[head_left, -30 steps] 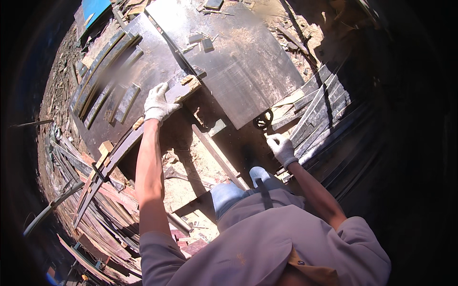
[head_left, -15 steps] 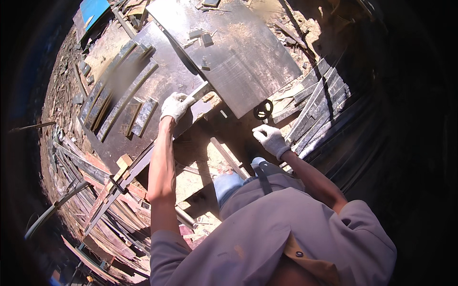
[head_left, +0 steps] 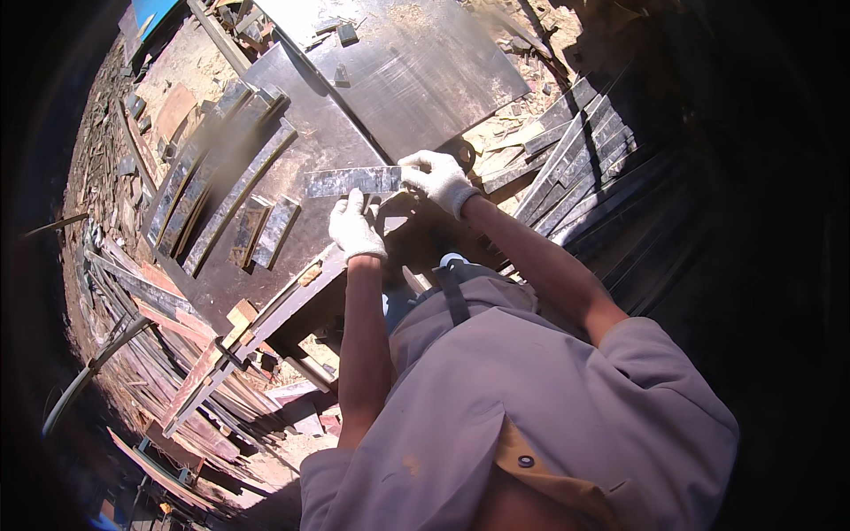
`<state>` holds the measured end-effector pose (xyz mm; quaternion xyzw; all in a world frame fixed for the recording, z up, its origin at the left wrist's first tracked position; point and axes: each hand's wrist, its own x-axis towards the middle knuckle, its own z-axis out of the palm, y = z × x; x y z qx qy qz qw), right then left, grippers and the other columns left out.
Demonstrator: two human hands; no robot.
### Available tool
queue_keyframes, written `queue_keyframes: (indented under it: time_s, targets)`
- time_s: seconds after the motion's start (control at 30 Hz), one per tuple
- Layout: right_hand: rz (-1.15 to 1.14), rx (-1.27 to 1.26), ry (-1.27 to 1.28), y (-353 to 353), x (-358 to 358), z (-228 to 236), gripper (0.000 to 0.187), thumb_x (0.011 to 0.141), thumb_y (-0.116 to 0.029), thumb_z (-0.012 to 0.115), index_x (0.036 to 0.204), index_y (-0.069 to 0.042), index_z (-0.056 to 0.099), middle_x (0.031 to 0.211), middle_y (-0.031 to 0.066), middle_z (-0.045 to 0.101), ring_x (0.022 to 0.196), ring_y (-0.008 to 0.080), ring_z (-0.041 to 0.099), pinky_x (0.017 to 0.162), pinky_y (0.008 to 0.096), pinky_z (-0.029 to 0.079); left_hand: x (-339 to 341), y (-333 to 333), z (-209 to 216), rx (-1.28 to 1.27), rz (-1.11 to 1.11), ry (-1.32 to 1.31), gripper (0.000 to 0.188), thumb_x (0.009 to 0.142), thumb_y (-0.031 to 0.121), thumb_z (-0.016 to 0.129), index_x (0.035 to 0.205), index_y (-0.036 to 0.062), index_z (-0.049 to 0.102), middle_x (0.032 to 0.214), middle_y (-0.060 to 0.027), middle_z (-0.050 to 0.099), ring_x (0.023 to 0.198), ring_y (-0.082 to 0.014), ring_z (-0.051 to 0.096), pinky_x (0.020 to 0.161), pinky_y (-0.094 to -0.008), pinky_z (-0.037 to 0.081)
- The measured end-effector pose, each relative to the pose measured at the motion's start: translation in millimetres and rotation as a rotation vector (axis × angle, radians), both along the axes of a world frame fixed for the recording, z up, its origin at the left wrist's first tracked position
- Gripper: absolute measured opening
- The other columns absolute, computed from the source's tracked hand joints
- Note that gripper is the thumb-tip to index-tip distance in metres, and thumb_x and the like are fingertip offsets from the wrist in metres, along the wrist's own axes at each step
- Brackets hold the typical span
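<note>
A short dark plywood strip (head_left: 341, 182) with a scuffed, whitish face lies across my front, over the near edge of the metal table (head_left: 292, 159). Its right end is gripped in my right hand (head_left: 440, 183), gloved in white. My left hand (head_left: 357, 232), in a matching glove, closes at the strip's near edge with the thumb up against it; the undersides of its fingers are hidden. Left of the hands, two short strips (head_left: 274, 232) lie side by side on the table, and several longer plywood strips (head_left: 243, 195) lie beyond them.
A long dark slot (head_left: 350, 113) divides the table's metal plates. Small offcuts (head_left: 345, 34) lie on the far plate. Stacked boards (head_left: 575, 159) stand at right, partly shaded. Heaped long wood scraps (head_left: 177, 354) fill the lower left. A black handwheel (head_left: 464, 152) sits beyond my right hand.
My right hand has come up and left onto the strip's right end. My left hand has moved right and nearer to me, from the strip's end to its near edge. The strip now lies crosswise.
</note>
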<state>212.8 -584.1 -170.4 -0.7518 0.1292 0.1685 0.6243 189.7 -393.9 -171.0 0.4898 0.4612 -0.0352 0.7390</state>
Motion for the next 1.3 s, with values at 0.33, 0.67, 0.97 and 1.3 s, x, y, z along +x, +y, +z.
queue_keyframes:
  time_s: [0.33, 0.67, 0.97, 1.3]
  targets:
    - [0.422, -0.234, 0.101, -27, 42, -57, 0.032, 0.097, -0.024, 0.071, 0.122, -0.003, 0.072, 0.106, 0.0157, 0.077, 0.096, 0.025, 0.073, 0.085, 0.0362, 0.057, -22, 44, -14, 1.376, -1.463, -0.262, 0.132, 0.061, 0.049, 0.094, 0.162, -0.003, 0.026, 0.167, -0.0245, 0.029, 0.157, -0.0429, 0.023, 0.128, -0.0619, 0.016]
    - [0.362, -0.37, 0.157, -18, 33, -51, 0.047, 0.093, -0.039, 0.074, 0.123, -0.003, 0.069, 0.106, 0.019, 0.076, 0.102, 0.0343, 0.073, 0.091, 0.042, 0.056, -16, 40, -11, 1.384, -1.448, -0.341, 0.114, 0.054, 0.038, 0.094, 0.15, 0.0034, 0.044, 0.139, -0.015, 0.053, 0.133, -0.0347, 0.049, 0.112, -0.0512, 0.038]
    - [-0.212, -0.493, 0.076, -64, -90, -64, 0.024, 0.097, -0.029, 0.069, 0.099, -0.005, 0.072, 0.082, 0.0123, 0.076, 0.081, 0.0302, 0.074, 0.078, 0.0426, 0.058, -23, 45, -24, 1.432, -1.411, -0.435, 0.11, 0.056, 0.045, 0.092, 0.148, 0.0043, 0.048, 0.135, -0.0127, 0.057, 0.127, -0.0328, 0.052, 0.112, -0.0505, 0.038]
    - [-0.129, -0.4, 0.108, -119, -295, -59, 0.017, 0.099, -0.02, 0.068, 0.097, -0.004, 0.072, 0.077, 0.0088, 0.075, 0.072, 0.0196, 0.074, 0.067, 0.0358, 0.057, -27, 52, -28, 1.544, -1.444, -0.37, 0.105, 0.056, 0.046, 0.093, 0.145, 0.0072, 0.052, 0.132, -0.0144, 0.06, 0.124, -0.0375, 0.055, 0.107, -0.0468, 0.048]
